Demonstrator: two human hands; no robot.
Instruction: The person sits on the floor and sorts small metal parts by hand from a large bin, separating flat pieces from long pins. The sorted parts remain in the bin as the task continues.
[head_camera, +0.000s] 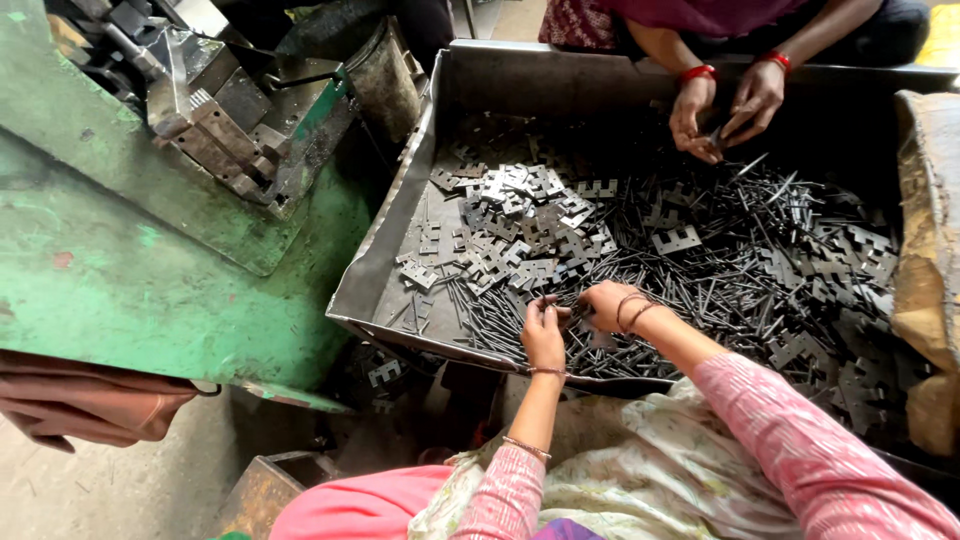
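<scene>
Left hand (543, 335) is hovering at the near edge of the metal tray (380, 270), fingers pressed together and pinching a thin dark pin (546, 300) at the tips. Right hand (606, 305) is sitting just beside it to the right, fingers curled down into the loose pins (500, 330); can't tell whether they're gripping anything. Both hands are working over the same patch, fingertips nearly touching. Beyond the left fingertips, a heap of notched flat metal plates (525, 225) is lying farther into the tray. Right of the right fingers, more dark plates (830, 270) are mixing with scattered pins. Across the tray, well apart from these fingers, another person's hands (722, 105) are pinching a small part together, red bands on the wrists. Left of the tray, a green machine (150, 230) is standing, well clear of the left fingers.
</scene>
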